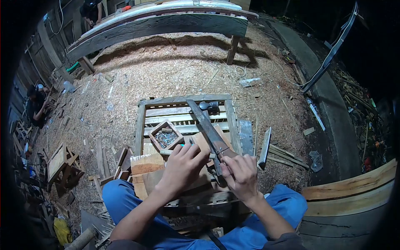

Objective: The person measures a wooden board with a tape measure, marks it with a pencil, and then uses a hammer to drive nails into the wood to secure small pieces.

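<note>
My left hand [183, 166] is closed over the front of a slatted wooden work stand [141, 129], its fingers curled; what they hold is hidden. To its right, my right hand [241, 175] is also closed, beside the lower end of a hand saw [206, 127]. Whether its fingers grip the saw or a smaller thing does not show. The saw lies slantwise across the stand, its blade pointing away from me. Near its tip rests a hammer [209, 106]. A square wooden box [179, 139] with nails [165, 138] sits just beyond my left hand. Wood pieces [148, 163] lie under my left wrist.
Wood shavings [166, 71] cover the ground. A long workbench [158, 28] stands across the back. One person [89, 10] is behind it and another [37, 104] at the left. Planks [350, 187] lie at the right, a small wooden frame [62, 164] at the left.
</note>
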Available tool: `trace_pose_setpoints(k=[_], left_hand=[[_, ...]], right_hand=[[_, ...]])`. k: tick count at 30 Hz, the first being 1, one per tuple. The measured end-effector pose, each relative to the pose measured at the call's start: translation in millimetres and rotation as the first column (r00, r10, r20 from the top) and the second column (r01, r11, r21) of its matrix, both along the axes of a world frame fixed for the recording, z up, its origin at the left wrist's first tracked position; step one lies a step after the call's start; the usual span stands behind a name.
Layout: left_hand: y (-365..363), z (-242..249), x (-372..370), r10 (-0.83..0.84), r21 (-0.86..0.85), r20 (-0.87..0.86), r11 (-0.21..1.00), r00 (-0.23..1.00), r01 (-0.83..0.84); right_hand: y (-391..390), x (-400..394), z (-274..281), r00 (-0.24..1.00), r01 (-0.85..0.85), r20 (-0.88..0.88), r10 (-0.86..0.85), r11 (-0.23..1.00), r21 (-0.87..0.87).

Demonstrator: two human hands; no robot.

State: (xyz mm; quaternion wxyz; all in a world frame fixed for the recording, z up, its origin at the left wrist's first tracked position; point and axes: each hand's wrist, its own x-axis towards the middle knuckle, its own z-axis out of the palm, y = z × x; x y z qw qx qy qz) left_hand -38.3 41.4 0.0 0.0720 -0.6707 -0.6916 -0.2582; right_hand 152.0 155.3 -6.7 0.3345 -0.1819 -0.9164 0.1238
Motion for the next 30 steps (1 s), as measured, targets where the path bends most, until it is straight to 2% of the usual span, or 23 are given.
trace_pose_setpoints(k=[6,13,15,18,22,30], left_hand=[[3,-7,6,-0.039,-0.069,0.031,0.997,0.999,0.041],[3,-12,10,-0.071,-0.064,0.005,0.995,0.997,0.071],[2,-13,9,-0.078,-0.038,0.057,0.996,0.995,0.080],[5,-17,6,-0.009,-0.048,0.044,0.999,0.999,0.011],[8,-23,4,-0.020,-0.013,0.041,1.000,0.999,0.020],[7,-39,2,0.060,-0.189,-0.068,0.979,0.996,-0.072]], right_hand=[[1,9,-5,0.998,0.060,0.031,-0.062,0.997,0.056],[0,14,-4,0.996,0.083,0.032,-0.083,0.996,0.021],[0,15,-4,0.996,0.075,0.050,-0.076,0.997,0.018],[1,14,-3,0.994,0.102,0.045,-0.102,0.995,-0.010],[1,14,-2,0.993,0.103,0.055,-0.102,0.995,-0.010],[-1,12,-3,0.985,0.160,0.077,-0.155,0.985,-0.066]])
